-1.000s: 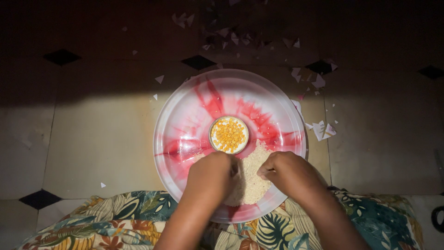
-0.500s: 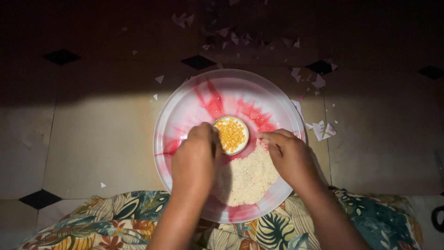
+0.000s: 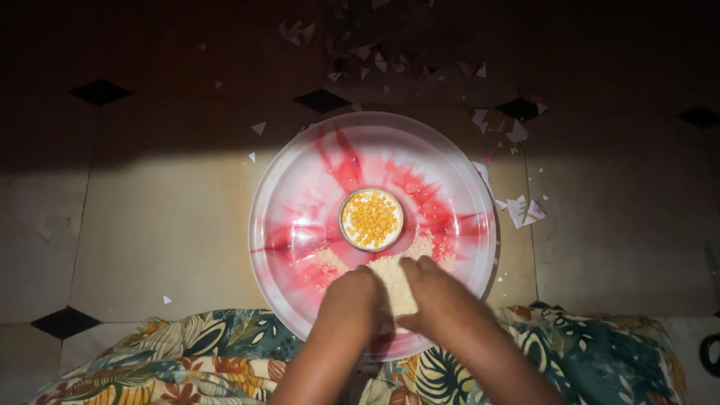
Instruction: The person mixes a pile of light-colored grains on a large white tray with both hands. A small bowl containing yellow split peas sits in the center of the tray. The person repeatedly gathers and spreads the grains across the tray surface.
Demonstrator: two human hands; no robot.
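I see my left hand (image 3: 351, 304) and right hand (image 3: 442, 300) loosely curled, palms down on pale grain (image 3: 394, 281), at 6 o'clock of the red-streaked plate (image 3: 300, 195); small bowl of yellow lentils (image 3: 371, 219) at centre.

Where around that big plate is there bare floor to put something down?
Left of the round plate the lit floor tile is bare apart from a few scraps. On its right, paper scraps lie close, with bare tile beyond. The near rim is crowded: left hand, right hand, grain, patterned cloth.
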